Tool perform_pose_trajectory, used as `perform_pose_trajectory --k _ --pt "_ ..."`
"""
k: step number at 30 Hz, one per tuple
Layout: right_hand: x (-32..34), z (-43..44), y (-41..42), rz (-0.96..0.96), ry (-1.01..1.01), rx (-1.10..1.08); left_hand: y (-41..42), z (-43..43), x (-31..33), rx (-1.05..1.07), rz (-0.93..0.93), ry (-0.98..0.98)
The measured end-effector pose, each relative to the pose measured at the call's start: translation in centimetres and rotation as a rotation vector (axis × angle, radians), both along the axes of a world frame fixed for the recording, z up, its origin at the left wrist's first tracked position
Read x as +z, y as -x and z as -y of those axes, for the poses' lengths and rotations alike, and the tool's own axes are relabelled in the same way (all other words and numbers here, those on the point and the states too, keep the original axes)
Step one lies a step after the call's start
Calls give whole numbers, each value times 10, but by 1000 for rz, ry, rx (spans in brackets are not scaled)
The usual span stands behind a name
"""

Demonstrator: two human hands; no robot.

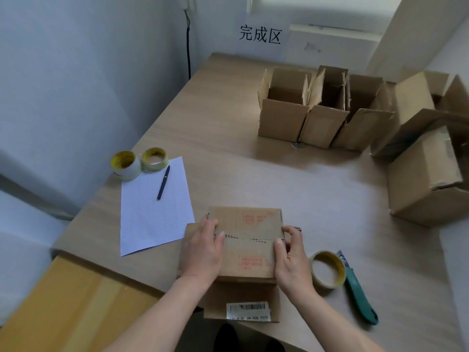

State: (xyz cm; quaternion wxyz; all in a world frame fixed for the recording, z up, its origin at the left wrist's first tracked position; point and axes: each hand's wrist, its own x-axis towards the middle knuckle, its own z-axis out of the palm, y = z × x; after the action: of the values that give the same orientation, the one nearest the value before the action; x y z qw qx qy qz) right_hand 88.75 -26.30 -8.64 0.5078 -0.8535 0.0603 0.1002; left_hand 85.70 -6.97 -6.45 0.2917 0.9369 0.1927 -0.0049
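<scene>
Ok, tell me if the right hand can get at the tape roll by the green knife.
Probably yes: the tape roll lies just right of the right hand, nothing between them, though that hand holds the box.

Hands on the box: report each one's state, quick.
Left hand: open, pressing flat on the cardboard box flaps.
Right hand: gripping the box's right edge.

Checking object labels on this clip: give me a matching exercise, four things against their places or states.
1 pen
2 utility knife
3 nearest box
4 open boxes

A far side of the table, flaps up
B on the paper sheet
C left hand and right hand on its closed flaps
D just right of the tape roll beside the right hand

Pairs: 1-B, 2-D, 3-C, 4-A.
</scene>
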Motion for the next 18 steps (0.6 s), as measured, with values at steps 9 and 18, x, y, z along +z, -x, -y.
perform_pose_trajectory --k 9,18 --pt "15 42 -6 9 33 158 2 63 16 -80 -309 -324" --pt "-18 172 -11 161 987 736 2 60 6 -95 -286 -309"
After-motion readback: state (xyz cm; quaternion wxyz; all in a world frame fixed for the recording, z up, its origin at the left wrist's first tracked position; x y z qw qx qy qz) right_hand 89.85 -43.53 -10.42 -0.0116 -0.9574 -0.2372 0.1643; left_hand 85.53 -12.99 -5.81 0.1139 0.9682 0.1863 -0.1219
